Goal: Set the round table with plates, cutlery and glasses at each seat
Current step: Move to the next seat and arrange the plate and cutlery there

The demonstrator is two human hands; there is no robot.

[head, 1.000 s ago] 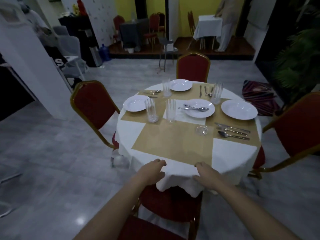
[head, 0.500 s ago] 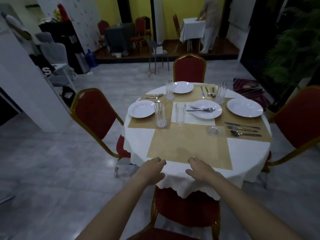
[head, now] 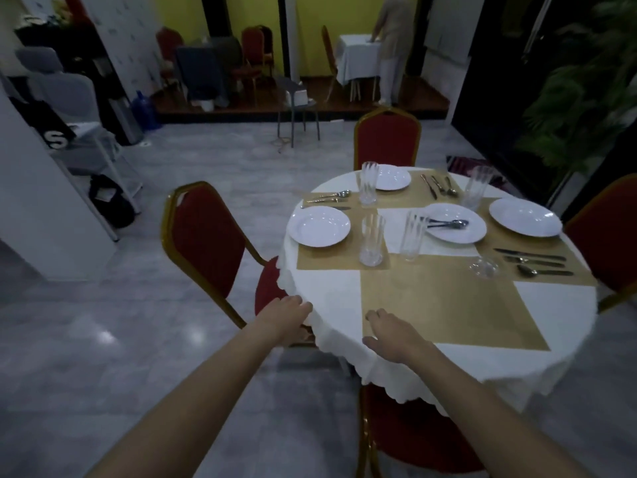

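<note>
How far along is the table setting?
Done: left plate, far plate and right plate each have cutlery and a glass nearby. In hand: nothing; left hand and right hand rest at the tablecloth edge. Left: near seat; its plate sits mid-table.
</note>
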